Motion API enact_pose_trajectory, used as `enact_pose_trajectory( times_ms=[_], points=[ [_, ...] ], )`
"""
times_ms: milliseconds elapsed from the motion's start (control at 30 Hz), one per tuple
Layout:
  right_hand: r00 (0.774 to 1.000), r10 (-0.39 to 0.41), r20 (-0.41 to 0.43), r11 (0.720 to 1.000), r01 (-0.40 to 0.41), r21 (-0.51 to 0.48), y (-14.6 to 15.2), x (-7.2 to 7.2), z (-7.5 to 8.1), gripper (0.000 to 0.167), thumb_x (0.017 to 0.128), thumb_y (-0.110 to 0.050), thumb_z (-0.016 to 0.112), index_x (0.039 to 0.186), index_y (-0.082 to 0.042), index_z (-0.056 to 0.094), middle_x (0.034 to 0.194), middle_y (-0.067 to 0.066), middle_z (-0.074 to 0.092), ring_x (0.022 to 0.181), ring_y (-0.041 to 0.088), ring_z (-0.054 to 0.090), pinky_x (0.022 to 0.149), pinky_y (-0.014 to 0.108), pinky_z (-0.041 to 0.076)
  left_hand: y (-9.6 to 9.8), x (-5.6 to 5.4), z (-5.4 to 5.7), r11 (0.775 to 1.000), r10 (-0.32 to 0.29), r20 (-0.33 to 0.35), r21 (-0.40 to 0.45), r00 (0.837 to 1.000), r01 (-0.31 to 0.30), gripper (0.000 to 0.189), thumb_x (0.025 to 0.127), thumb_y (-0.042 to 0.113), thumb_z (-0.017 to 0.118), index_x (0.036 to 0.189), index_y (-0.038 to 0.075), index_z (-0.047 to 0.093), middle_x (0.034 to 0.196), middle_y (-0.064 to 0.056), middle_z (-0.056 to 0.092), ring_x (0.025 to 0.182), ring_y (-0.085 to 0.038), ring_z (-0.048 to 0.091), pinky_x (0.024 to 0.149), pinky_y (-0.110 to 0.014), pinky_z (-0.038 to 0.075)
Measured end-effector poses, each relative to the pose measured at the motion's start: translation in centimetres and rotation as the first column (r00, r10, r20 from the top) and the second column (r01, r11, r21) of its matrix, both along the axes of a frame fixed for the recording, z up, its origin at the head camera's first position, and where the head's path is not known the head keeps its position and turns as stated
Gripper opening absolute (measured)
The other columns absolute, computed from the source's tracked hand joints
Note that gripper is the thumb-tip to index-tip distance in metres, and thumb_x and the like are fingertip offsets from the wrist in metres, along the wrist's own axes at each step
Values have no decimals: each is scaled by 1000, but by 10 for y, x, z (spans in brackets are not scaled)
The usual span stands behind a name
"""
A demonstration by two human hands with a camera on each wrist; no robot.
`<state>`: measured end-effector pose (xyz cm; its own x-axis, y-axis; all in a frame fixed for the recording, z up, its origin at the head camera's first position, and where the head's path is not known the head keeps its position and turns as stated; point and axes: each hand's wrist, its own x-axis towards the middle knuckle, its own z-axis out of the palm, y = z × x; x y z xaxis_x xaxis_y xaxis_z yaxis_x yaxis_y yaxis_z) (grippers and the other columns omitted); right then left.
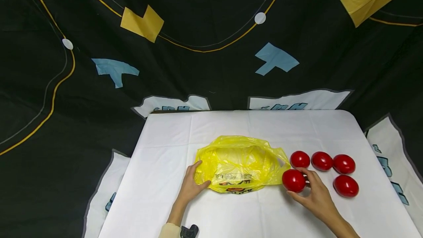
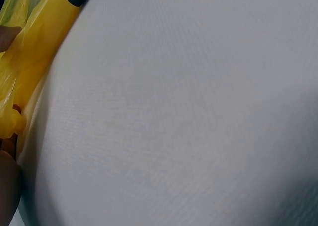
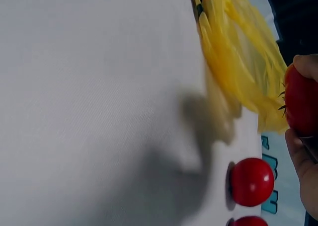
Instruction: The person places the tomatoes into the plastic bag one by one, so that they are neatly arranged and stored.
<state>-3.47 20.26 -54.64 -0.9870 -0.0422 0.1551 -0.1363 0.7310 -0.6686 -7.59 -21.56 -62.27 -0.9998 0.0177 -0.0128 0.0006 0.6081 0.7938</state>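
Note:
A yellow plastic bag (image 1: 244, 164) lies on the table with its mouth spread, dark print along its near side. My left hand (image 1: 191, 184) holds the bag's left end, thumb and fingers apart on the film. In the left wrist view, parts of that hand show against the bag (image 2: 42, 47) at the left edge. A red tomato (image 1: 293, 180) is gripped between the thumb and fingers of my right hand (image 1: 314, 195), just off the bag's right end. Small stem leaves show on this tomato (image 3: 301, 102) in the right wrist view, where it is raised above the table.
Several more red tomatoes sit right of the bag: three in a row, including a middle one (image 1: 322, 161), and one nearer tomato (image 1: 345, 186). The white-covered table (image 1: 165, 139) ends at a dark cloth backdrop (image 1: 205, 80) with coloured shapes.

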Motion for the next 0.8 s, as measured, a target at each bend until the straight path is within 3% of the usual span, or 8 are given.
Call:
enact_pose_trajectory(
  times_ms=[400, 633, 800],
  points=[
    [984, 132, -117, 991, -132, 4, -28, -12, -4, 82, 59, -23, 91, 128, -8, 49, 121, 6, 50, 100, 19, 55, 73, 37, 55, 0, 0, 0, 1000, -20, -38, 7, 999, 20, 84, 69, 31, 82, 141, 18, 40, 124, -10, 45, 119, -32, 46, 101, -52, 36],
    [981, 157, -111, 987, -158, -4, -46, -18, -4, 83, 59, -25, 91, 128, -9, 48, 120, 4, 51, 102, 17, 53, 79, 42, 53, 0, 0, 0, 1000, -25, -45, 17, 999, 26, 85, 69, 31, 82, 141, 17, 40, 124, -10, 45, 118, -32, 47, 100, -52, 36],
    [977, 181, -110, 981, -187, -44, -61, -24, -8, 81, 58, -23, 91, 126, -8, 49, 114, 4, 52, 97, 17, 56, 75, 37, 54, 0, 1, 2, 1000, -20, -36, 17, 999, 20, 85, 69, 30, 82, 142, 17, 40, 124, -10, 45, 118, -32, 47, 101, -52, 36]
  ],
)
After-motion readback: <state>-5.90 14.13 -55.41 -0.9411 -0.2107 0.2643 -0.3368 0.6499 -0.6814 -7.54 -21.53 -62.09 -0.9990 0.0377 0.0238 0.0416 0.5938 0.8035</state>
